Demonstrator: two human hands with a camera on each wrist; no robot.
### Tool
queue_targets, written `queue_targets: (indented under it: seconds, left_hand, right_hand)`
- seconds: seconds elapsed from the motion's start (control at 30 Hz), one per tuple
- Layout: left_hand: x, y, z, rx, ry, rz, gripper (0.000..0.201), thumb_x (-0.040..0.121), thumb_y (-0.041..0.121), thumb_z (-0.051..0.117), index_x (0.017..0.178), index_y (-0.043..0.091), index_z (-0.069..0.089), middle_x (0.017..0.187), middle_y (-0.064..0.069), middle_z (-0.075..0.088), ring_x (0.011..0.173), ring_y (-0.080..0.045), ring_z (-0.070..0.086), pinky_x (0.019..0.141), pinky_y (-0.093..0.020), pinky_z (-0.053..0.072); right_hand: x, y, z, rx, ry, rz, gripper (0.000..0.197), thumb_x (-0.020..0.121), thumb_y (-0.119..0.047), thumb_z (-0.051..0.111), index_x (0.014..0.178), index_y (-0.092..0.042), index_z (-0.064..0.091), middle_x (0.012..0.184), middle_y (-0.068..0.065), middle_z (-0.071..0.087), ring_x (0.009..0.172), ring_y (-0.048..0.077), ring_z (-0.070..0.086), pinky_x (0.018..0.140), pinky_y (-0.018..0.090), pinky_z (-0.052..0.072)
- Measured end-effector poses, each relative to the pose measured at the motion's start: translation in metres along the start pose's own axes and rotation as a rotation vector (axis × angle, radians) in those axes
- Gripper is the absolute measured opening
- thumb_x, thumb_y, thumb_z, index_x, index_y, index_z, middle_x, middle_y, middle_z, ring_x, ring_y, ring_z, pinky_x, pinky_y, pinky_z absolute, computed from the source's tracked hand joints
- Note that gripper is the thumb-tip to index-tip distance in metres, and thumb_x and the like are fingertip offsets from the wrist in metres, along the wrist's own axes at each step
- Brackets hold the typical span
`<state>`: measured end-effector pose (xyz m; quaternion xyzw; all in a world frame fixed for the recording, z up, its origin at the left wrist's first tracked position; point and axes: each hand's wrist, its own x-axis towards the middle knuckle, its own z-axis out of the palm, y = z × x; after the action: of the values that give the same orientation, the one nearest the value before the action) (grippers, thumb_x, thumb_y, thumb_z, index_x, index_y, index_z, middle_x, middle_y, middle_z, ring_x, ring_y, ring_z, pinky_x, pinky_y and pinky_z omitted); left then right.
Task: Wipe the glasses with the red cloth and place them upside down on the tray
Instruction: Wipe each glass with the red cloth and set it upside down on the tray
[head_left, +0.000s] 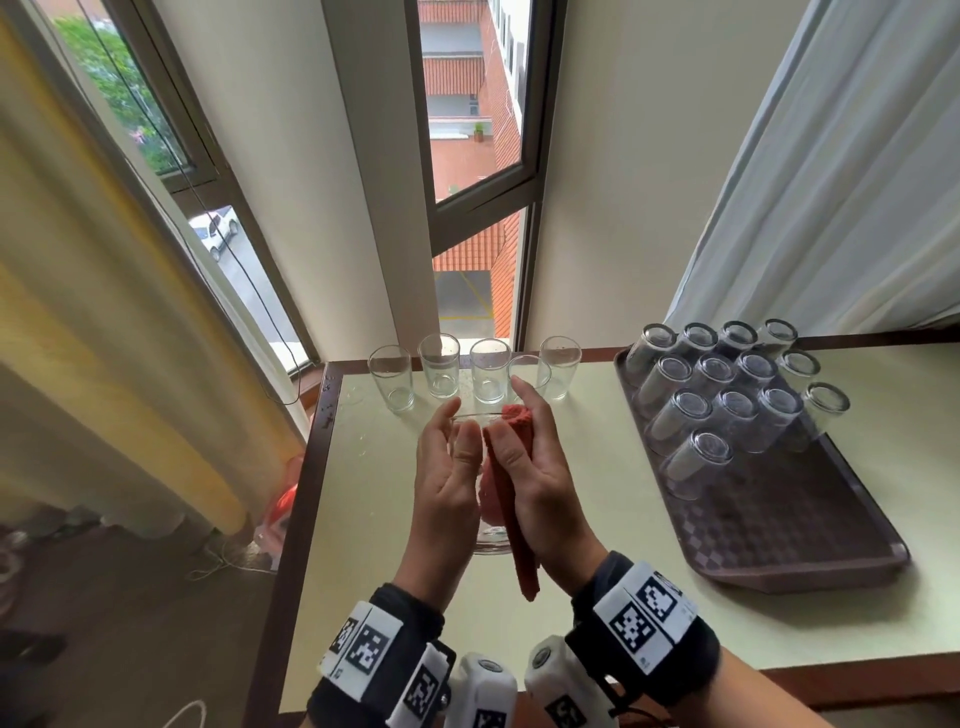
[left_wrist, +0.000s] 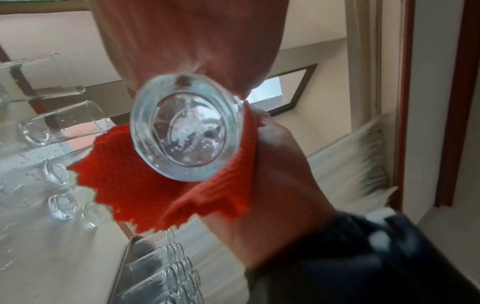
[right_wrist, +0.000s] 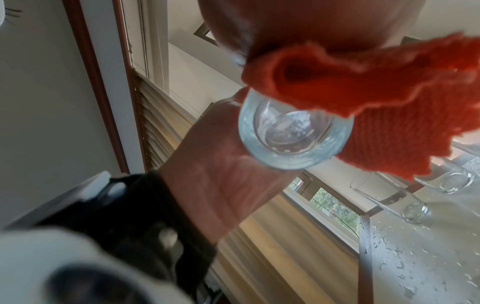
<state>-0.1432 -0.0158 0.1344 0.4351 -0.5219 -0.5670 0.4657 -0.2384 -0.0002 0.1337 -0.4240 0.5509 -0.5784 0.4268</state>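
Both hands hold one glass (head_left: 485, 525) up above the table (head_left: 597, 597), near its left edge, rim pointing away from the person. L hand (head_left: 447, 488) wraps the left side, thumb laid along the wall near the rim, fingers curved round the far side. R hand (head_left: 540, 499) presses the red cloth (head_left: 511, 512) to the right side of the glass w/ palm and thumb; index finger sticks out straight. Cloth runs from rim past the base, its tail hanging loose toward the wrists. Five more glasses (head_left: 488, 371) stand upright along the far edge. Tray (head_left: 810, 519) sits at the table's right side w/ upside-down glasses (head_left: 727, 395) in rows on its far half.
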Motion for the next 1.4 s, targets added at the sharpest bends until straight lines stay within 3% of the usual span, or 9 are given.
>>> queue_targets:
  seconds: [0.1, 0.33, 0.43, 0.57, 0.73, 0.97, 1.1, 1.2, 1.4]
  left_hand:
    - [0.000, 0.002, 0.001, -0.008, -0.018, 0.003, 0.043, 0.092, 0.065, 0.042, 0.130, 0.044, 0.041, 0.132, 0.004, 0.056, 0.123, -0.015, 0.060, 0.103, -0.033, 0.049]
    - [0.002, 0.000, -0.003, 0.000, -0.004, -0.010, 0.049, 0.091, 0.056, 0.040, 0.134, 0.033, 0.041, 0.119, 0.012, 0.057, 0.103, 0.009, 0.061, 0.080, -0.008, 0.047]
    - [0.003, -0.002, 0.000, -0.014, 0.018, -0.014, 0.048, 0.089, 0.051, 0.041, 0.133, 0.031, 0.040, 0.112, 0.008, 0.062, 0.103, -0.004, 0.066, 0.078, -0.013, 0.050]
    - [0.002, 0.003, 0.006, -0.021, 0.015, -0.003, 0.044, 0.093, 0.053, 0.043, 0.131, 0.029, 0.042, 0.108, 0.006, 0.065, 0.098, -0.004, 0.069, 0.081, -0.019, 0.053]
    - [0.006, 0.006, 0.008, -0.032, -0.032, -0.018, 0.050, 0.087, 0.050, 0.041, 0.130, 0.023, 0.046, 0.117, 0.000, 0.063, 0.094, 0.006, 0.066, 0.072, -0.009, 0.050]
    - [0.009, 0.002, 0.014, -0.003, 0.015, -0.004, 0.056, 0.094, 0.061, 0.039, 0.137, 0.026, 0.043, 0.120, -0.001, 0.066, 0.105, -0.012, 0.068, 0.089, -0.024, 0.053]
    - [0.012, 0.004, 0.014, -0.025, 0.007, -0.010, 0.062, 0.087, 0.066, 0.044, 0.136, 0.028, 0.044, 0.129, 0.000, 0.057, 0.113, -0.003, 0.061, 0.087, -0.017, 0.050]
    - [0.016, 0.003, 0.011, -0.036, 0.025, -0.025, 0.075, 0.077, 0.077, 0.043, 0.134, 0.028, 0.047, 0.136, -0.005, 0.055, 0.120, -0.012, 0.059, 0.089, -0.020, 0.048]
    - [0.022, 0.005, 0.012, 0.001, 0.020, 0.015, 0.057, 0.089, 0.067, 0.041, 0.131, 0.030, 0.045, 0.122, -0.005, 0.064, 0.104, -0.014, 0.069, 0.090, -0.026, 0.054]
  right_hand:
    - [0.005, -0.009, -0.002, 0.093, 0.008, 0.035, 0.055, 0.087, -0.056, 0.052, 0.137, -0.035, 0.042, 0.097, 0.019, 0.065, 0.077, 0.052, 0.063, 0.068, 0.065, 0.053]
    - [0.000, 0.009, 0.002, 0.014, -0.021, 0.016, 0.063, 0.085, -0.064, 0.052, 0.142, -0.040, 0.038, 0.115, 0.010, 0.063, 0.099, 0.033, 0.066, 0.091, 0.057, 0.052]
    - [0.002, 0.005, -0.001, 0.064, -0.036, 0.041, 0.065, 0.086, -0.060, 0.058, 0.143, -0.038, 0.038, 0.102, 0.014, 0.061, 0.075, 0.040, 0.062, 0.072, 0.055, 0.055]
    - [0.009, -0.008, -0.002, 0.141, -0.010, 0.053, 0.055, 0.085, -0.055, 0.059, 0.135, -0.038, 0.043, 0.089, 0.004, 0.065, 0.076, 0.040, 0.060, 0.079, 0.067, 0.050]
    - [0.004, 0.006, -0.001, -0.021, 0.009, -0.036, 0.068, 0.080, -0.079, 0.049, 0.141, -0.052, 0.034, 0.136, 0.011, 0.054, 0.119, 0.036, 0.058, 0.098, 0.061, 0.047]
    - [0.020, 0.002, -0.010, 0.005, 0.027, -0.003, 0.080, 0.067, -0.092, 0.048, 0.135, -0.053, 0.036, 0.106, 0.014, 0.063, 0.081, 0.028, 0.064, 0.074, 0.049, 0.055]
    - [0.019, 0.002, -0.007, -0.064, 0.036, -0.054, 0.071, 0.078, -0.086, 0.041, 0.141, -0.054, 0.030, 0.136, 0.012, 0.056, 0.119, 0.030, 0.059, 0.098, 0.059, 0.048]
    - [0.011, 0.013, -0.004, -0.118, 0.024, -0.050, 0.070, 0.079, -0.084, 0.044, 0.142, -0.060, 0.025, 0.138, 0.018, 0.050, 0.110, 0.033, 0.056, 0.093, 0.066, 0.047]
    - [0.027, -0.007, -0.009, 0.039, 0.055, 0.028, 0.066, 0.085, -0.070, 0.050, 0.141, -0.037, 0.039, 0.087, 0.003, 0.065, 0.076, 0.032, 0.065, 0.077, 0.057, 0.055]
